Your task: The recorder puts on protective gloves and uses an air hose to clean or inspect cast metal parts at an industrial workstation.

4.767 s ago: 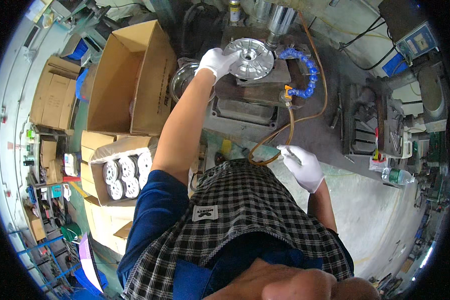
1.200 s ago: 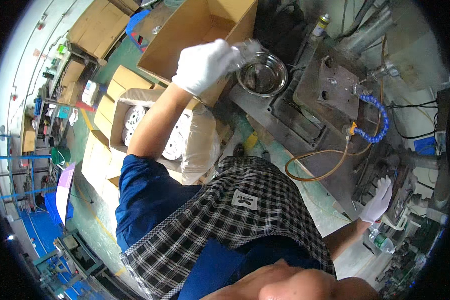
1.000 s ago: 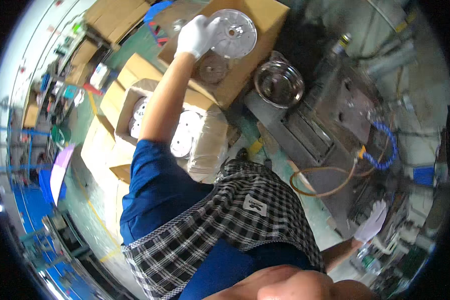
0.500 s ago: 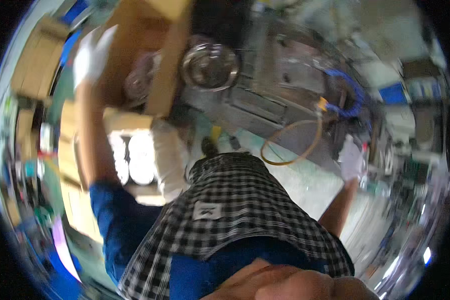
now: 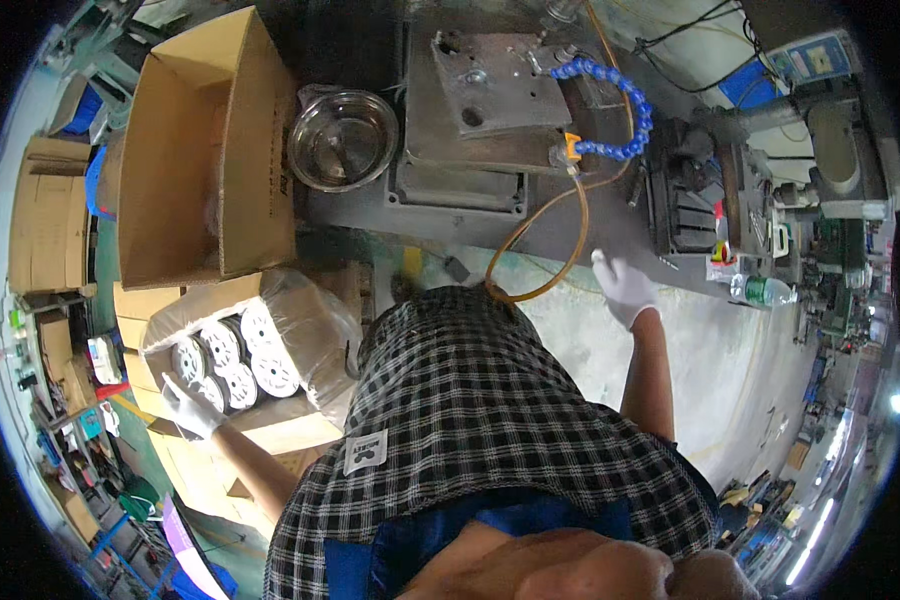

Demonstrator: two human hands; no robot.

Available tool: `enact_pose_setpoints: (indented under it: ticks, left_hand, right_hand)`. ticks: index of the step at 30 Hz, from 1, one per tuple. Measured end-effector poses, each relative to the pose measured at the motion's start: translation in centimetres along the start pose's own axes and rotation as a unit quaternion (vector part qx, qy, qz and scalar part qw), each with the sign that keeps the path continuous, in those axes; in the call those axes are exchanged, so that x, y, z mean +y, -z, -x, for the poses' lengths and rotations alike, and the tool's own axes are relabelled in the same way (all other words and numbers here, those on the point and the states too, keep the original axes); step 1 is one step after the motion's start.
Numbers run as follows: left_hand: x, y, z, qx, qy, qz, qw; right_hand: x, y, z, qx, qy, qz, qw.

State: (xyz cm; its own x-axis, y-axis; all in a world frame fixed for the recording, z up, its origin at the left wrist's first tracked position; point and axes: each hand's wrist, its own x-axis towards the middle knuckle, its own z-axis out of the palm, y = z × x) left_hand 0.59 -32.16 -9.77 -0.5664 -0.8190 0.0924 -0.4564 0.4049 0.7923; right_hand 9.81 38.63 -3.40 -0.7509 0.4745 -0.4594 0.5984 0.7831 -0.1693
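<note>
My left hand (image 5: 192, 408), in a white glove, is at the near left edge of a plastic-lined carton of white spoked wheel-like discs (image 5: 238, 385). Its fingers are stretched out beside the nearest disc; whether they touch it I cannot tell. The discs stand in rows, with a clear plastic bag (image 5: 320, 320) bunched around them. My right hand (image 5: 622, 288), also white-gloved, hovers near the front edge of the dark machine table (image 5: 450, 228). Its fingers are apart and nothing shows in them.
A tall open carton (image 5: 255, 190) stands beyond the discs, beside a shiny metal bowl (image 5: 342, 140). A steel block (image 5: 500, 85) sits on the table near a blue segmented hose (image 5: 638, 125). A looped amber tube (image 5: 582, 225) hangs over the edge. A plastic bottle (image 5: 765, 290) lies right.
My left hand has come back from the tall carton to the discs. My right hand has moved inward from the far right. The view has turned and is sharper.
</note>
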Motion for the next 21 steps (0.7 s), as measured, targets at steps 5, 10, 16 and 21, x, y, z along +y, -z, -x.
enact_pose_setpoints:
  ticks: [5, 10, 16, 21]
  left_hand:
    - [5.7, -2.8, 5.5, -0.094, -0.078, 0.049, 0.991]
    - [5.7, -3.2, 6.1, -0.088, -0.139, 0.028, 0.986]
    - [-8.5, -3.4, -1.2, -0.24, 0.094, -0.358, 0.898]
    - [-12.6, -11.5, 2.1, -0.318, 0.135, -0.293, 0.891]
  right_hand:
    - [-0.5, 3.0, 0.2, 0.049, 0.016, -0.005, 0.999]
    - [-2.0, 4.4, 2.3, 0.08, 0.224, 0.157, 0.959]
    - [-1.7, 3.7, 0.0, -0.189, 0.071, 0.031, 0.979]
    - [-0.2, 5.8, -0.7, -0.214, 0.082, -0.063, 0.971]
